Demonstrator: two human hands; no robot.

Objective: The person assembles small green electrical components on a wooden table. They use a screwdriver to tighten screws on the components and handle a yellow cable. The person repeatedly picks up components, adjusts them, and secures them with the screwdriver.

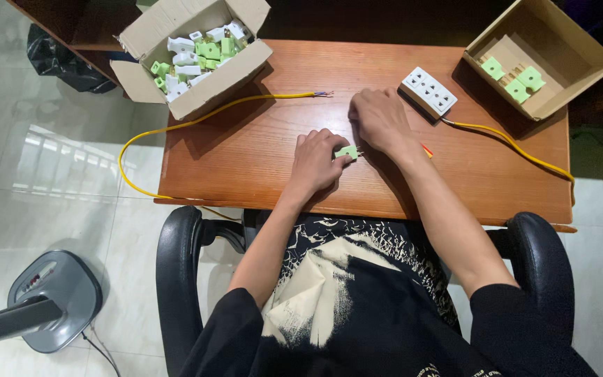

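The left hand (317, 162) rests on the wooden table (259, 160) with fingers curled, pinching a small green plug (347, 151) between thumb and fingertips. The plug sits near the centre of the table, just in front of the person's body. The right hand (378, 120) is closed directly beside and above the plug, with knuckles up; the hand hides its fingertips, so whether it grips anything cannot be told. A short red-and-yellow piece (427, 150) shows beside the right wrist.

Surrounding items:
- A white socket block (428, 91) lies just beyond the right hand, close to its knuckles. A yellow cable (518, 148) runs from it toward the right table edge.
- A second yellow cable (197, 122) crosses the left half of the table, ending in bare wire tips (322, 93) near the right hand. Its other part loops off the left edge over the floor.
- An open cardboard box (197, 52) at the far left corner holds many green and white plug parts.
- A second open cardboard box (542, 56) at the far right corner holds a few green pieces (518, 78).

The area directly around the plug is unobstructed; both boxes stand well apart from the hands.

Surface and room: the table is reddish-brown wood. The person sits in a black office chair (176, 279) with padded armrests. The floor (57, 181) is pale glossy tile. A grey fan base (54, 297) stands at lower left, and a dark bag (64, 59) lies at upper left.
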